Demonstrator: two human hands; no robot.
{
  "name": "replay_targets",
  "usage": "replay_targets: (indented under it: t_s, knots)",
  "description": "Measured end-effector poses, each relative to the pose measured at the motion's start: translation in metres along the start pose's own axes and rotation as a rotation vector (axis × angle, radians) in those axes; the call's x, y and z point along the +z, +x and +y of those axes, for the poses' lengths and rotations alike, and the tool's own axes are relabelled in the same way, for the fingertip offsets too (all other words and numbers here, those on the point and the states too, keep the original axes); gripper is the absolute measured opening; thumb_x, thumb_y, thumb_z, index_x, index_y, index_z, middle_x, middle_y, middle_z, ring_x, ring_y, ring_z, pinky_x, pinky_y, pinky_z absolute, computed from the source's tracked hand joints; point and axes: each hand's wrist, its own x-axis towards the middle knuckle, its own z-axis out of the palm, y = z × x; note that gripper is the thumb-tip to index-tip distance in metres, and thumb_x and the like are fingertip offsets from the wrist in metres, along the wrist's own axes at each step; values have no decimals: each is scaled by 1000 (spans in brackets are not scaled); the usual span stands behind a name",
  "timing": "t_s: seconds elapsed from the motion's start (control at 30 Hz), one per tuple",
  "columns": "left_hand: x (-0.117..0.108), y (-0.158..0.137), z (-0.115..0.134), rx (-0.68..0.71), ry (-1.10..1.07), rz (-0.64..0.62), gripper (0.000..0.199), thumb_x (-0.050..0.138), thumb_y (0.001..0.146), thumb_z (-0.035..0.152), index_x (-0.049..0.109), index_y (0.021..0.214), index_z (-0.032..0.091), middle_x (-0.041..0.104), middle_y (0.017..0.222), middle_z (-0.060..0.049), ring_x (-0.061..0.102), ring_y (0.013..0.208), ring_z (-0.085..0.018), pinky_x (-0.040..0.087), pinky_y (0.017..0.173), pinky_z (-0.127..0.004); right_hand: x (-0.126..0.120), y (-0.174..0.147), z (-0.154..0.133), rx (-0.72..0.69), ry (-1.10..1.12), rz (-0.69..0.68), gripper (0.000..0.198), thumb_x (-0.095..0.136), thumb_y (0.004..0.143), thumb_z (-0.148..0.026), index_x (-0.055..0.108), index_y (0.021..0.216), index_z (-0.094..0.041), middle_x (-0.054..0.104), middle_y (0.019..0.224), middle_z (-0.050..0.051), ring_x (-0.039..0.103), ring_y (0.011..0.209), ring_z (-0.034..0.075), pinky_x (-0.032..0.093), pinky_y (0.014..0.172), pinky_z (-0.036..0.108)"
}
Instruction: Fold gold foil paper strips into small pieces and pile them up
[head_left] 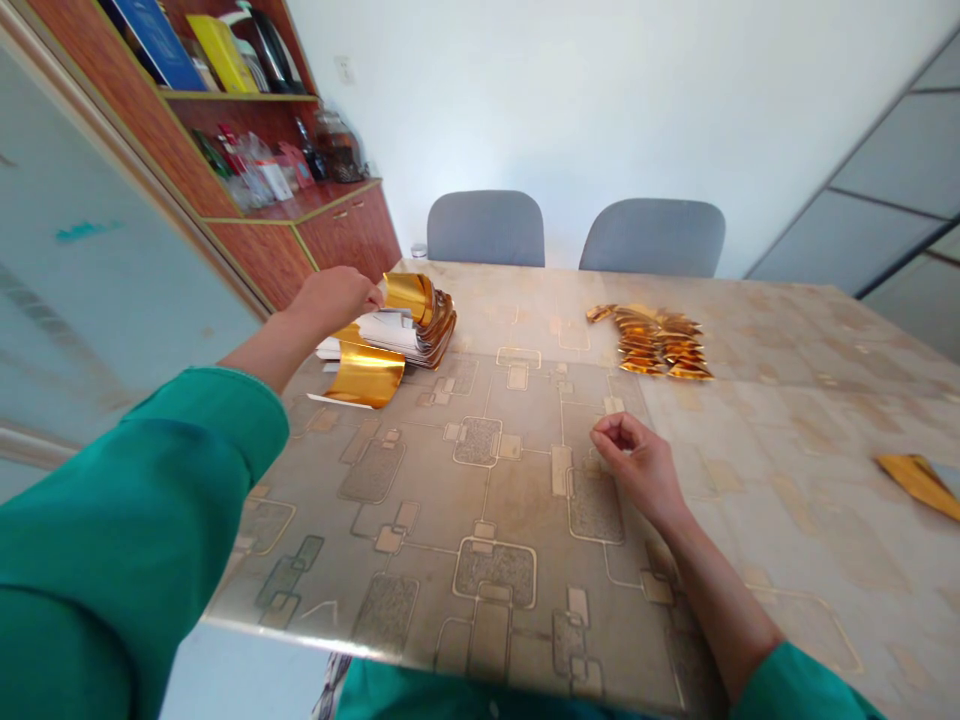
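My left hand [341, 300] reaches to the far left of the table, its fingers closed on the edge of a curled gold foil paper sheet [409, 292]. That sheet lies at a stack of foil papers [439, 335] with white backs. Another gold sheet [367, 380] sticks out toward me from the pile. Over the middle right of the table, my right hand [637, 465] has thumb and forefinger pressed together, with nothing visible between them. Beyond it sits a cluster of folded gold foil pieces [660, 342], set in rows and apart from the hand.
A patterned cover lies on the table [517, 480]. At the right edge is another piece of gold paper [919, 485], partly cut off. Two grey chairs [486, 228] stand at the far side, against a white wall. A wooden cabinet [349, 235] is at the back left.
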Motion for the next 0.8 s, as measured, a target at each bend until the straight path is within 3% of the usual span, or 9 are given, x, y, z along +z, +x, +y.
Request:
replay_targets:
  t_s: [0.27,0.43,0.67,0.8]
  knots:
    - [-3,-9,1,-27,25,149,26,71,89,42,73,88,16,62,86,-2,50,90,-19,44,81,-28,0,0,-1,-9,1,-7,16,60,83,-36,59,77,-20,56,69,-1,50,62,14,40,61,28]
    - [-6,-12,-1,-48,-38,164,28,71,89,43,67,92,16,55,73,3,46,75,-15,40,78,-28,0,0,0,-5,16,-8,18,61,82,-37,59,78,-20,57,69,-1,51,63,14,39,61,27]
    - [-11,-22,11,-3,-106,124,13,64,93,23,57,96,13,45,64,6,35,59,-11,26,59,-22,1,0,0,-5,12,-3,18,61,82,-37,59,78,-20,57,70,-1,52,63,14,40,61,27]
    - [-12,-34,25,23,-216,150,6,57,94,19,52,94,15,52,73,5,43,64,-9,31,58,-20,0,0,0,-7,5,-2,18,61,82,-37,59,78,-20,57,69,-2,50,62,14,39,60,27]
